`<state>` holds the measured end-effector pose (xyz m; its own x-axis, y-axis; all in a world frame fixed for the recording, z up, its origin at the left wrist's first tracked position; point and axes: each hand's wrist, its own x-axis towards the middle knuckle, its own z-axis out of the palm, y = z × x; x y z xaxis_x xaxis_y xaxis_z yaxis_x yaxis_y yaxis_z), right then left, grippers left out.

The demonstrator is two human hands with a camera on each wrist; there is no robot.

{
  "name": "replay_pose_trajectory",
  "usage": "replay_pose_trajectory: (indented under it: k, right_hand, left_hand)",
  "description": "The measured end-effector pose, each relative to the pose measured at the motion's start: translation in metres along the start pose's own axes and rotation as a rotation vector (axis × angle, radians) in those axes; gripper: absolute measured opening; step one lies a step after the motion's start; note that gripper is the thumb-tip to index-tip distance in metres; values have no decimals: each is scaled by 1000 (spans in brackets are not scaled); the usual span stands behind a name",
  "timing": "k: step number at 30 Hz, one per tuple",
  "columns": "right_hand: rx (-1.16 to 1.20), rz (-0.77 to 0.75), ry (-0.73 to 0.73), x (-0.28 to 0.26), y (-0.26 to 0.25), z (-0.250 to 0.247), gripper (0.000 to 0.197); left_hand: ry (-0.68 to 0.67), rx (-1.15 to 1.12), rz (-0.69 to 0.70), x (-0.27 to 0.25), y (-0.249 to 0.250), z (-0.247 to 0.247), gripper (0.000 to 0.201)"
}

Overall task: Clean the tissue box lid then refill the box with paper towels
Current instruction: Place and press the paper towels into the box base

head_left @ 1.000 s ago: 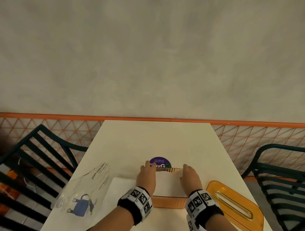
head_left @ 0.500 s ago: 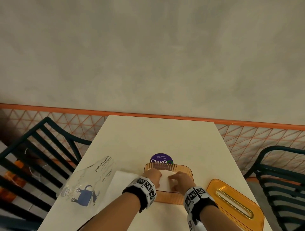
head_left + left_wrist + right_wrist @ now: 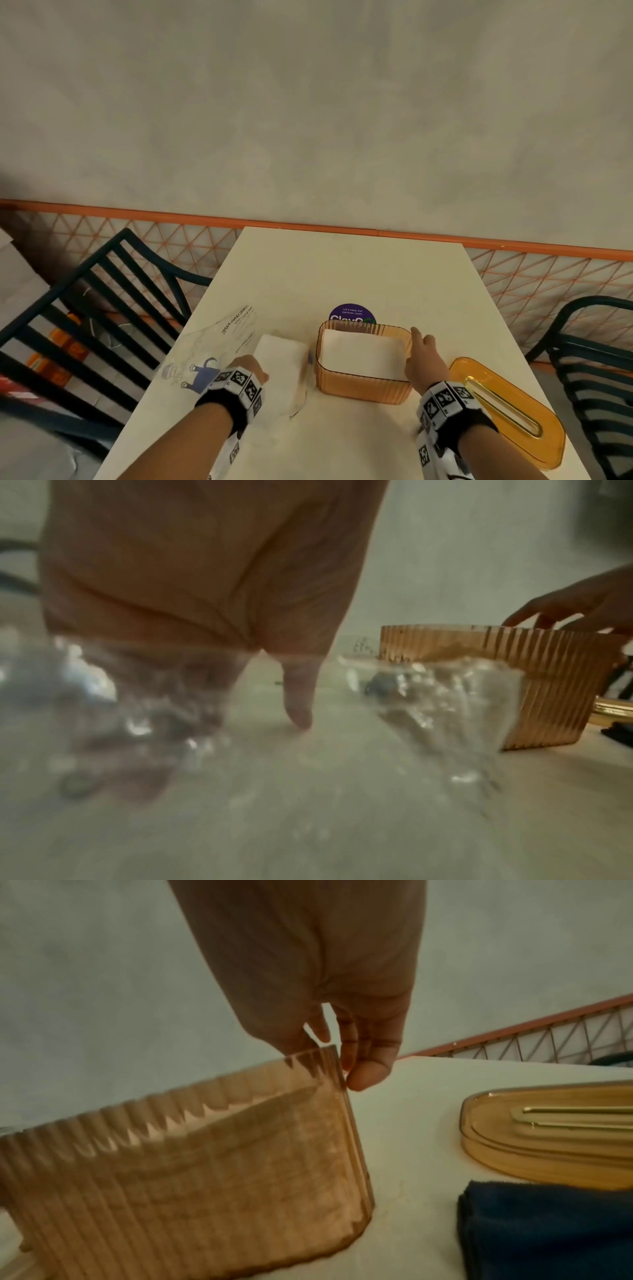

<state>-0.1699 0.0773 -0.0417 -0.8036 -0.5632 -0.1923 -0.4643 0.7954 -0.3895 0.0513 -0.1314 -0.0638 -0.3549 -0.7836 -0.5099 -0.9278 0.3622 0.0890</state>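
— Left hand (image 3: 251,368) first: where does it sit?
— Nearest the person, on the stack of paper towels (image 3: 282,363) inside the clear plastic wrapper (image 3: 219,346). The left wrist view shows its fingers (image 3: 299,696) pointing down into the crinkled wrapper, but blur hides whether they grip the towels, so that cannot be told.

— And the right hand (image 3: 424,359)?
— It rests at the right end of the tissue box (image 3: 364,383). In the right wrist view the fingers (image 3: 371,1058) hang loosely against the outside of the ribbed wall at the corner, with the thumb at the rim; nothing is clamped.

— How does the box lie?
— It stands upright, open top up, on the table (image 3: 342,274), its long axis running left to right across the person. White towels fill it.

— The lid?
— The tissue box lid (image 3: 507,411) lies flat to the right, apart from the box, its long axis and slot slanting from near right to far left. A dark blue cloth (image 3: 548,1229) lies just beside its near edge.

— Farther off?
— A purple round sticker (image 3: 351,312) sits just behind the box, dark chairs (image 3: 102,308) flank the table, and an orange rail (image 3: 308,222) runs below the grey wall (image 3: 308,102).
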Motion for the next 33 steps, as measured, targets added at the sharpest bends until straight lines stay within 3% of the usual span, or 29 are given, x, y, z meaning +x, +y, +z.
replay_pose_trajectory:
  k: [4, 9, 12, 14, 17, 24, 26, 29, 33]
  right_hand:
    - [-27, 59, -42, -6, -1, 4, 65]
    - [-65, 71, -44, -11, -8, 3, 66]
    - [-63, 75, -42, -11, -9, 3, 66]
    - [-48, 80, -53, -10, -9, 3, 66]
    - [-18, 62, -79, -8, -7, 0, 64]
    - [120, -368, 214, -2, -35, -36, 57]
    - [293, -394, 94, -6, -60, -51, 54]
    - [538, -332, -206, -18, -98, -67, 53]
    - [786, -295, -366, -31, -125, -75, 42]
  left_hand:
    - [44, -53, -42, 3, -1, 13, 43]
    - [140, -101, -65, 5, 2, 24, 58]
    - [87, -254, -85, 11, 3, 24, 66]
    - [3, -404, -83, 12, 1, 18, 60]
    - [-129, -623, 32, 5, -6, 0, 47]
    - [-256, -1031, 285, -37, -16, -67, 41]
    - [-286, -1104, 370, -48, -15, -80, 37]
    - [-318, -1186, 479, -64, -4, -90, 30]
    - [-355, -1221, 563, -75, 14, -90, 33]
